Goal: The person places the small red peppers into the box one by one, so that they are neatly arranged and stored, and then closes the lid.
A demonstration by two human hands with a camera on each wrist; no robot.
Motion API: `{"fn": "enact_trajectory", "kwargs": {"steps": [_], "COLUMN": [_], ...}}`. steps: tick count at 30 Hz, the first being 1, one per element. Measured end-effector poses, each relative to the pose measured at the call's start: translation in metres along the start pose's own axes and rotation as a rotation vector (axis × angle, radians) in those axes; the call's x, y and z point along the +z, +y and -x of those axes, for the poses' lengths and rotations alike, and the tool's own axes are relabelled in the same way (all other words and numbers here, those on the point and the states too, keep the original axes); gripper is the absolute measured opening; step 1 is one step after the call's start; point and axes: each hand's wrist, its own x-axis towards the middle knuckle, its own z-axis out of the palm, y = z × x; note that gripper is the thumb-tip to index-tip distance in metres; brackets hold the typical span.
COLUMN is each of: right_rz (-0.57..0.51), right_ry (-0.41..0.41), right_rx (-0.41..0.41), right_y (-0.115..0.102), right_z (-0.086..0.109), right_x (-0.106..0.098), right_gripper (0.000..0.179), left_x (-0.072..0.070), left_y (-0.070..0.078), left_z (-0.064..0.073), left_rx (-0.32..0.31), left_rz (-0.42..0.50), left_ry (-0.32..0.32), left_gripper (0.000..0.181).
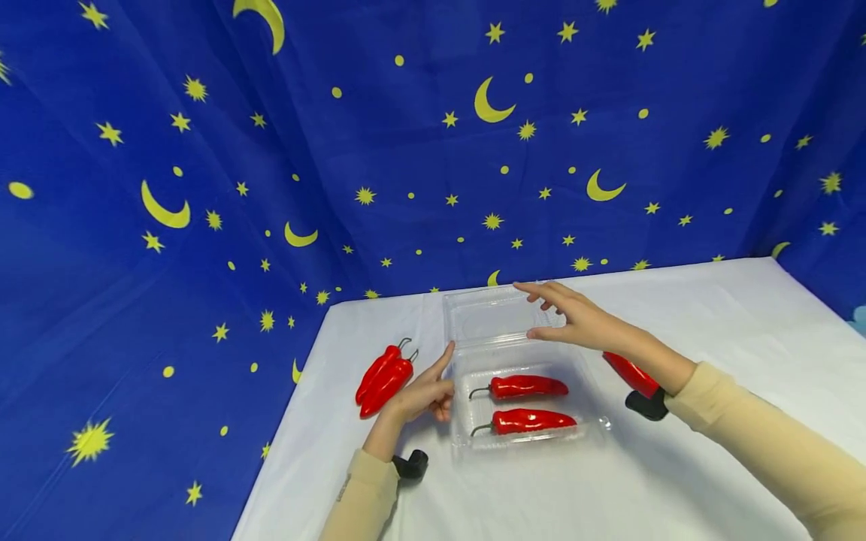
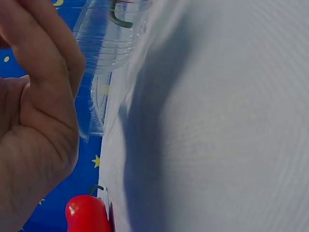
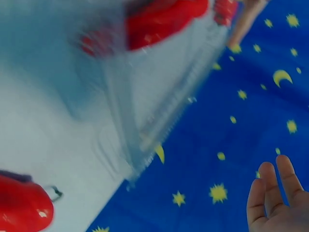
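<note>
A clear plastic clamshell container [image 1: 460, 443] lies with its lid [image 1: 487, 315] folded back. Two red peppers [image 1: 531, 386] rest side by side in its base, dark stems to the left. My left hand [image 1: 422, 391] is at the container's left side, its index finger stretched toward the hinge corner and the other fingers bent; nothing shows in its grasp. Whether that fingertip touches the plastic I cannot tell. Over the lid's right part, my right hand [image 1: 575, 315] is spread, thumb apart from the fingers, and holds nothing. In the right wrist view its fingers [image 3: 273, 188] are extended.
Two more red peppers [image 1: 386, 379] lie together left of the container. Another red pepper [image 1: 629, 373] is partly hidden under my right forearm. A white cloth [image 1: 528, 500] covers the table, and a blue curtain [image 1: 419, 150] with stars and moons hangs behind and beside it.
</note>
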Motion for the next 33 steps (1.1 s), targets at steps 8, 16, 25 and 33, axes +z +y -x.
{"fn": "enact_trajectory", "kwargs": {"steps": [8, 16, 25, 33], "right_rz": [0.029, 0.027, -0.023, -0.116], "right_ry": [0.135, 0.262, 0.244, 0.149], "right_rx": [0.081, 0.154, 0.322, 0.502], "right_y": [0.001, 0.015, 0.045, 0.074], "right_z": [0.001, 0.018, 0.050, 0.085], "right_x": [-0.037, -0.063, -0.062, -0.043], "right_gripper": [0.081, 0.079, 0.079, 0.082], "left_x": [-0.001, -0.002, -0.003, -0.001], "left_y": [-0.001, 0.002, -0.002, -0.003], "left_z": [0.001, 0.001, 0.000, 0.000], "left_rx": [0.010, 0.022, 0.027, 0.021], "left_rz": [-0.013, -0.019, -0.015, -0.010], "left_ry": [-0.006, 0.003, -0.001, -0.007], "left_gripper": [0.085, 0.086, 0.085, 0.085]}}
